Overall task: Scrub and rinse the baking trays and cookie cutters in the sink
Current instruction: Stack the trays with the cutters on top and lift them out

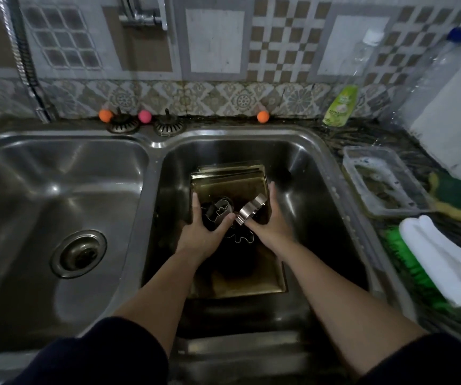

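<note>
Dark sleeves up close, both hands down in the right sink: right hand grips a cookie cutter, left hand lies spread flat over more cutters on stacked baking trays.

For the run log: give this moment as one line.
right hand holds cookie cutter | left hand over baking trays

A dim, bluish view with soft, low contrast. The stainless sink catches pale streaks of glare along its rim and walls, while its floor falls into deep shadow around the baking trays. Wide-angle distortion bends the desk edges and tiled wall outward. The plastic bottles at right and the dark sleeves at the bottom are blurred.
</note>
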A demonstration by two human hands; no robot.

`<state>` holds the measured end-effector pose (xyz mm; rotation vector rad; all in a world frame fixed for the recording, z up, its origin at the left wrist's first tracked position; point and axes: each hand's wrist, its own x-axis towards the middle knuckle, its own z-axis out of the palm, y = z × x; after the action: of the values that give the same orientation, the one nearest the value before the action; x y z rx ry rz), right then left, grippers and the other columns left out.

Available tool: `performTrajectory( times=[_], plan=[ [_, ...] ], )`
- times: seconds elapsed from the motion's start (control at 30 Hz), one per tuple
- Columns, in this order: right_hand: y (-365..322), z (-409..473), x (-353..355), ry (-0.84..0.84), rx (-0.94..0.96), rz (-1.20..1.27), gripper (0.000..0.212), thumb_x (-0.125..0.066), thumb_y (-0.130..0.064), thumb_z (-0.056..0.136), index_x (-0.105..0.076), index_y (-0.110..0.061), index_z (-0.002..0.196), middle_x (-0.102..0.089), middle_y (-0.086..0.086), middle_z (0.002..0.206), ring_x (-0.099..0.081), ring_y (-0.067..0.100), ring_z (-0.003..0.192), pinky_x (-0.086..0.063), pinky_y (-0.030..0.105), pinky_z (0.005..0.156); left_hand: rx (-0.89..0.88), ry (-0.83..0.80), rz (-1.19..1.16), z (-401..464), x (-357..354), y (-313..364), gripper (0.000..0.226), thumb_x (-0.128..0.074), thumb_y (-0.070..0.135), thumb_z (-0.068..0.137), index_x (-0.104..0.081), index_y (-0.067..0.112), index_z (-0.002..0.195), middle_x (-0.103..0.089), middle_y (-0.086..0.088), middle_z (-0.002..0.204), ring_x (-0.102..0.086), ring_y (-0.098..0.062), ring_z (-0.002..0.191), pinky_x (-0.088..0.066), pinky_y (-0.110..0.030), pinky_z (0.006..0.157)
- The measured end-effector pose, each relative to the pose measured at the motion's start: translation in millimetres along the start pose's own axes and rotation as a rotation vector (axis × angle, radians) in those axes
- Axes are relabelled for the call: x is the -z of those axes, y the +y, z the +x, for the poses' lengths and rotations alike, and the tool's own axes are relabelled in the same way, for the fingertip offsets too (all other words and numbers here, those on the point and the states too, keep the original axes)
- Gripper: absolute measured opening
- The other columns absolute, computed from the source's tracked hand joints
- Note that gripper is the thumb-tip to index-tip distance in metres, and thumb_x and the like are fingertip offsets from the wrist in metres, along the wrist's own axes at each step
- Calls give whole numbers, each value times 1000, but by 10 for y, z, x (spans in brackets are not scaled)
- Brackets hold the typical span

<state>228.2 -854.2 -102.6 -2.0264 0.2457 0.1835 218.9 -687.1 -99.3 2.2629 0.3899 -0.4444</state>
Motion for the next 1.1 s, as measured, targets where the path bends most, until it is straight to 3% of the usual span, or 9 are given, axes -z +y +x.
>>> performTrajectory(
  times=[0.13,0.27,0.4,0.47,0.6,0.77,0.9,1.1],
  plan=[
    [-155,-109,133,45,153,-50,99,-73,-41,82,1,-55,146,-20,-9,159,-21,17,145,-29,46,114,-55,55,-25,-179,146,142,99,-46,81,73,23,55,139,-1,-24,156,-36,-47,132,-40,-48,102],
    [-361,-251,260,109,246,-67,92,-73,-38,82,-10,-50,148,-29,-9,155,-30,15,141,-32,35,107,-153,91,-93,-350,258,241,97,-50,79,73,17,57,140,-2,-22,155,-39,-47,130,-43,-47,100],
    [-631,-372,437,169,306,-100,94,-74,-41,80,-7,-64,140,-34,1,153,-35,23,138,-37,41,104,-243,104,-197,-513,375,382,97,-56,72,75,13,57,142,-5,-20,154,-40,-45,130,-40,-47,103],
    [-771,-439,539,192,338,-104,94,-74,-37,80,-7,-68,138,-32,2,153,-36,23,138,-38,38,102,-295,124,-242,-585,426,449,97,-58,70,75,11,57,142,-9,-20,152,-42,-43,129,-39,-45,104],
    [-1009,-575,724,276,453,-146,96,-75,-29,80,-10,-60,143,-39,-1,149,-39,17,135,-37,29,99,-385,160,-297,-729,534,614,97,-61,67,75,10,59,142,-11,-22,151,-43,-42,128,-37,-46,106],
    [-1277,-726,867,314,550,-133,98,-76,-29,78,-9,-64,141,-43,3,143,-43,19,130,-36,43,108,-489,205,-350,-907,667,800,97,-63,60,78,8,54,145,-22,-19,143,-45,-38,125,-35,-41,106],
    [-1432,-812,942,324,587,-105,98,-76,-31,79,-7,-71,136,-38,4,145,-39,15,128,-34,41,104,-543,244,-370,-999,767,900,97,-63,60,78,7,55,145,-23,-21,141,-45,-40,125,-34,-40,107],
    [-1629,-859,1001,396,671,-199,103,-78,-29,78,-6,-60,144,-47,9,134,-42,9,113,-36,34,103,-615,259,-420,-1123,894,993,96,-64,56,80,6,53,146,-19,-21,144,-37,-37,132,-30,-43,110]
  ],
)
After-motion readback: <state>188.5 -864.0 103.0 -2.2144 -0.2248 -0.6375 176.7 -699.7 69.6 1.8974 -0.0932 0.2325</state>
